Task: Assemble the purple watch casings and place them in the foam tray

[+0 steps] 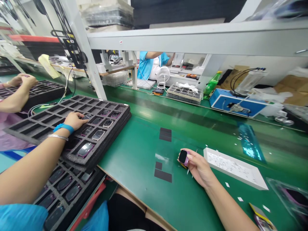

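Note:
My right hand [198, 166] rests on the green bench, fingers closed round a small purple watch body [183, 157] with a dark screen; a thin white stick shows beside the fingers. My left hand [75, 120], with a blue wristband and a metal bangle, reaches into a black foam tray [45, 118] and its fingers lie on one of several watch bodies [85, 149] set in the pockets. Whether that hand grips one is hidden.
A second foam tray of watch bodies [64, 187] lies under the first at the bench edge. A white strip board [234, 167] sits right of my right hand. Black patches [165, 134] mark the green mat. Another person's arm [16, 94] works at left; a person in blue sits behind.

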Motion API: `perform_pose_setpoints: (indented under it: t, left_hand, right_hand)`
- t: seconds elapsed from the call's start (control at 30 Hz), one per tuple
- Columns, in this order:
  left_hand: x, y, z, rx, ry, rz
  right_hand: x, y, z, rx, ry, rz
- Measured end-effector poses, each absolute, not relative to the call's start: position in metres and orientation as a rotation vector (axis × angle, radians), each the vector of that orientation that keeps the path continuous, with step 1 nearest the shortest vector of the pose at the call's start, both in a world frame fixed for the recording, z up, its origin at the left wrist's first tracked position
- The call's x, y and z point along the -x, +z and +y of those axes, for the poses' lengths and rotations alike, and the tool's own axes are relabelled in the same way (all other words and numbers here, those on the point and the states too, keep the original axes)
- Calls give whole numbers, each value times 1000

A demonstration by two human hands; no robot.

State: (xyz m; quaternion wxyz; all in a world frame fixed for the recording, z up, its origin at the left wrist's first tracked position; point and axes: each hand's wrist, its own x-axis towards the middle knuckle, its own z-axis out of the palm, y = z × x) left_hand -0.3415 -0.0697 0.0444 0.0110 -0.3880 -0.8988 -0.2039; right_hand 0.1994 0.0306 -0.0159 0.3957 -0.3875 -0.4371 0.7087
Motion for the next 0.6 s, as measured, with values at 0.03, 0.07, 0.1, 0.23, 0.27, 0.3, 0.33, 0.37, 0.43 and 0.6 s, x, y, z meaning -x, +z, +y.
perform_pose_setpoints:
  t: [0.03, 0.07, 0.1, 0.23, 0.27, 0.3, 0.33, 0.37, 0.43, 0.6]
  left_hand:
    - [341, 45, -70, 1210, -637, -2802]
    - [341, 45, -70, 1209, -639, -2801]
    - [340, 45, -70, 1208, -640, -2800]
    - [338, 47, -70, 1201, -647, -2799]
    - [337, 47, -70, 1197, -647, -2799]
    - [337, 47, -69, 1195, -647, -2799]
    - [337, 47, -69, 1195, -646, -2799]
    - [337, 47, -69, 1197, -644, -2799]
    - [337, 47, -69, 1204, -636, -2798]
    - [338, 45, -69, 1192, -609, -2803]
  right_hand:
    - [-199, -15, 30, 982, 1798, -1107]
    - [-199, -15, 30, 981, 1800, -1103]
    - [-199, -15, 30, 982, 1804, -1094]
    - [-198, -14, 29, 983, 1807, -1056]
    - [-198, -14, 29, 982, 1803, -1054]
    - [-198, -14, 29, 981, 1800, -1054]
    - [-198, -14, 30, 980, 1798, -1054]
    - [-198, -14, 30, 980, 1797, -1056]
    - [-199, -15, 30, 977, 1796, -1072]
    - [-199, -14, 30, 968, 1788, -1103]
